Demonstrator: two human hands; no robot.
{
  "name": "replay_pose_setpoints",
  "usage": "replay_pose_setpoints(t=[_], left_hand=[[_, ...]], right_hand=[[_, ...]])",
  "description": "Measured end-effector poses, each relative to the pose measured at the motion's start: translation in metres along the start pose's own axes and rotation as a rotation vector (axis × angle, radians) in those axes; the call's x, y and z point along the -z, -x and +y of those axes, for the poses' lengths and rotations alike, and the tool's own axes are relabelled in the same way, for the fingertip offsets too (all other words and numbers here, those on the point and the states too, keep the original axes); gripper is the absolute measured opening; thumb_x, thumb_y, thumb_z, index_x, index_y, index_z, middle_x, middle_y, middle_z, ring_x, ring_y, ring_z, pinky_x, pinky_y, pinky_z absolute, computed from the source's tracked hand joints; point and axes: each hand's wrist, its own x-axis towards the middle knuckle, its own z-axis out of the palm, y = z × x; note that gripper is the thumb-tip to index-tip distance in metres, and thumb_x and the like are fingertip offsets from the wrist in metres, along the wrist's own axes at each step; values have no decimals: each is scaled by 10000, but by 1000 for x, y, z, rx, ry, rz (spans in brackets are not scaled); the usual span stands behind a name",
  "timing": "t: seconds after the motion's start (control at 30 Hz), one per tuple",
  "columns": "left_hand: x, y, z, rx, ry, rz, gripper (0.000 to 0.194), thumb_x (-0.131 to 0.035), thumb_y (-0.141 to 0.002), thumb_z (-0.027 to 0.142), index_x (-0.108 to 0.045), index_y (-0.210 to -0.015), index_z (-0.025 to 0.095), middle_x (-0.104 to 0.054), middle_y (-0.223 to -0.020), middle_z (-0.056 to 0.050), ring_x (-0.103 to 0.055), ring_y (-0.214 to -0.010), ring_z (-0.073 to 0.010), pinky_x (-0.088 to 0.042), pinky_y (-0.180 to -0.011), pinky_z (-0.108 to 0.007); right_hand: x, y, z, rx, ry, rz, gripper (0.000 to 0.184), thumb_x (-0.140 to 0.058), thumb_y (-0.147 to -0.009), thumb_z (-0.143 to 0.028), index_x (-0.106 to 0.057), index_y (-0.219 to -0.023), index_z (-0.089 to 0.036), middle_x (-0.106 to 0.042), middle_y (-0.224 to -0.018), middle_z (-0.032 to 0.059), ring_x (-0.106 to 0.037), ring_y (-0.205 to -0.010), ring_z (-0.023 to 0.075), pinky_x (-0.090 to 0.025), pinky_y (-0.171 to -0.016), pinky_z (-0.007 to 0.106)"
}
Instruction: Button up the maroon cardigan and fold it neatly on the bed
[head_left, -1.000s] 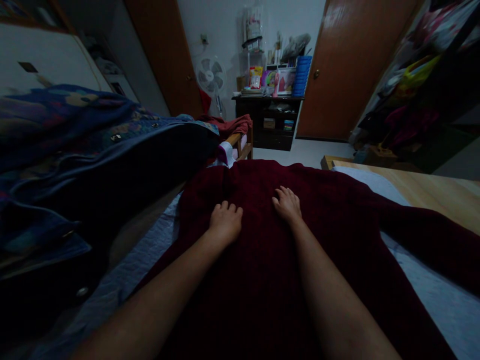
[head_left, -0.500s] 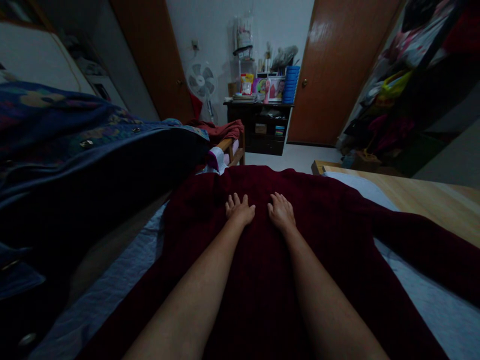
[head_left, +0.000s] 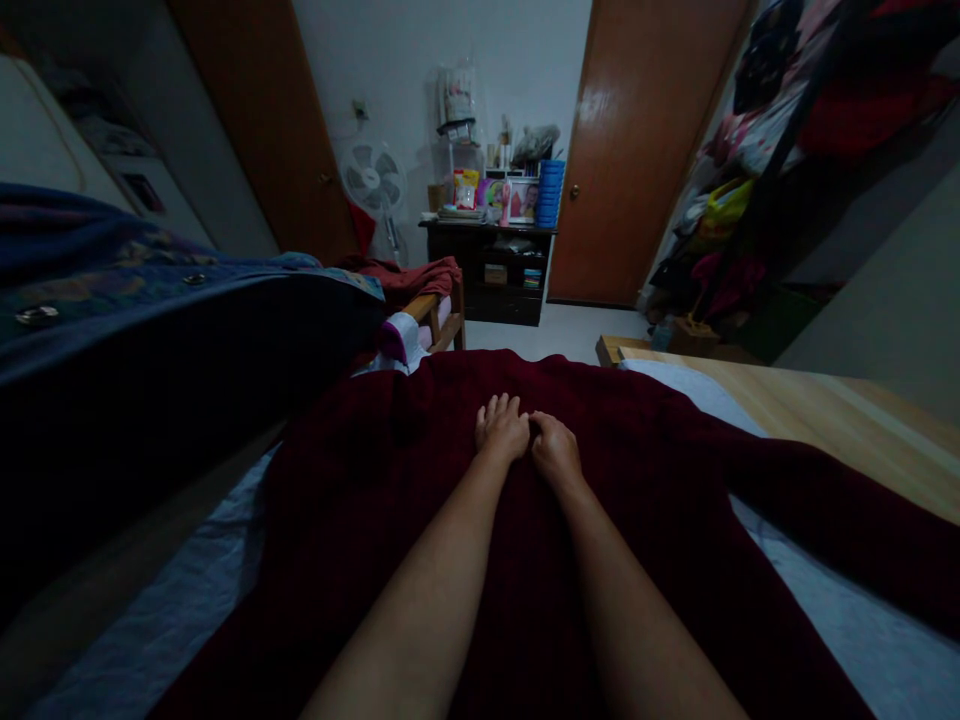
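While both forearms reach forward, side by side, the left hand (head_left: pixel 501 428) lies palm down with its fingers extended and a little apart; it has hold of nothing visible. The right hand (head_left: pixel 556 447) is just beside it, fingers partly curled, one fingertip close to the left thumb; whether the two touch, or whether the right pinches any fabric, cannot be told. Directly beneath both hands: a dark red garment (head_left: pixel 534 570), spread out, continuing back from the hands between the forearms. Left of the left hand the garment shows a raised fold; to the right of the right hand a long sleeve (head_left: pixel 832 490) runs outward. Under the garment, visible on either side of the hands, is a pale quilted cloth (head_left: pixel 855 635). Further right, beyond the sleeve: a wood-grain board (head_left: pixel 862 408). Well to the left of the hands: a blue patterned garment (head_left: pixel 150 268) with a dark inner side and metal snaps. Ahead of the hands and slightly left, a reddish cloth (head_left: pixel 409 282) is draped by a wooden frame (head_left: pixel 448 322). Farther ahead: a white fan (head_left: pixel 373 178) and a dark cabinet (head_left: pixel 484 298). Lighting dim; garment texture poorly resolved.
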Motion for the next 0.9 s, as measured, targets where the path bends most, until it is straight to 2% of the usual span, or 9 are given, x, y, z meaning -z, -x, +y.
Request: replay_pose_setpoints(t=[0.13,0.3,0.4,0.47,0.53,0.6,0.67,0.73,0.9], left_hand=[[-2,-2,0,54,-32,-29,580,-273,-930,453,-345,-1453,212,-286,-1551,-55,-171,-1441,-257,-143,-1164,-463],[-2,-3,2,43,-44,-38,573,-316,-914,419,-330,-1464,257,-279,-1555,-44,-165,-1442,-280,-140,-1159,-473],[-2,-2,1,37,-45,-35,563,-329,-913,419,-336,-1460,288,-286,-1552,-39,-171,-1439,-291,-146,-1154,-476],[-2,-1,1,29,-51,-26,557,-332,-915,412,-337,-1459,293,-294,-1549,-44,-177,-1438,-292,-144,-1152,-480],[-2,-1,0,20,-56,-22,555,-327,-919,407,-334,-1461,289,-295,-1548,-52,-179,-1437,-294,-142,-1151,-486],[-1,-1,0,17,-51,-35,550,-309,-924,415,-335,-1460,292,-283,-1552,-56,-173,-1438,-302,-145,-1149,-489],[-1,-2,0,24,-40,-62,546,-289,-928,424,-347,-1455,296,-272,-1557,-53,-164,-1440,-311,-147,-1147,-495],[-1,-4,1,35,-32,-80,545,-282,-927,423,-360,-1450,291,-268,-1558,-54,-156,-1441,-314,-143,-1148,-501],[-2,-4,2,32,-37,-50,541,-314,-918,410,-374,-1441,285,-291,-1549,-58,-174,-1437,-307,-144,-1149,-502]], right_hand=[[5,2,9,-94,141,-30,489,-372,-895,-220,-481,-1368,-158,-411,-1477,70,-310,-1386,219,-179,-1145,418],[12,-2,13,-168,223,-115,524,-357,-920,-318,-404,-1427,-194,-296,-1540,40,-228,-1421,235,-177,-1147,448],[23,-16,6,-199,253,-190,529,-395,-896,-304,-423,-1415,-205,-320,-1529,67,-286,-1395,279,-268,-1105,480],[33,-30,-1,-212,259,-282,496,-466,-862,-304,-513,-1345,-197,-437,-1452,117,-407,-1318,325,-378,-1020,485],[40,-45,-8,-215,253,-313,425,-497,-853,-307,-604,-1244,-180,-573,-1312,152,-519,-1217,328,-435,-960,460],[39,-56,-11,-129,227,-258,428,-430,-903,-298,-558,-1299,-195,-557,-1342,119,-488,-1263,261,-397,-1020,395],[29,-64,-8,45,184,-194,462,-335,-953,-286,-456,-1390,-195,-450,-1451,73,-371,-1357,180,-300,-1100,320],[17,-69,-1,165,154,-182,489,-278,-979,-316,-394,-1431,-171,-349,-1515,62,-276,-1405,160,-234,-1135,310],[2,-82,24,118,214,-266,572,-210,-983,-464,-263,-1493,-208,-222,-1565,48,-186,-1437,226,-203,-1137,436]])
